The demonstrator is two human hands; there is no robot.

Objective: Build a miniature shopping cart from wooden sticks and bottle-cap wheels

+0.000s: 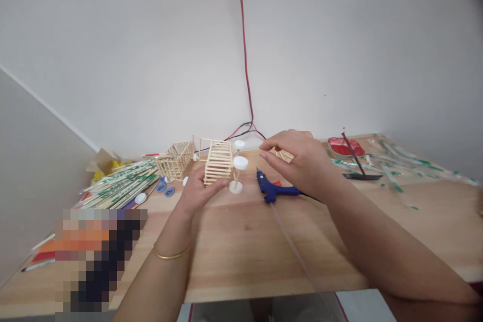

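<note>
My left hand [202,191] grips a small slatted frame of wooden sticks [219,161] near its lower edge, the thumb lying along the front. White round caps [240,163] sit at the frame's right end like wheels. My right hand [296,158] hovers to the right, thumb and forefinger tips close together; whether anything lies between them is too small to see. Below it a blue hot glue gun [273,187] lies on the table, a clear glue stick [292,246] trailing from it. Another open stick box [174,161] stands left of my left hand.
Wrapped wooden sticks [123,183] pile up at the left, with blue caps [169,191] beside them. At the right are a red container [346,146], a dark stand [362,176] and torn wrappers [407,161]. A red-black cable [245,55] runs down the wall.
</note>
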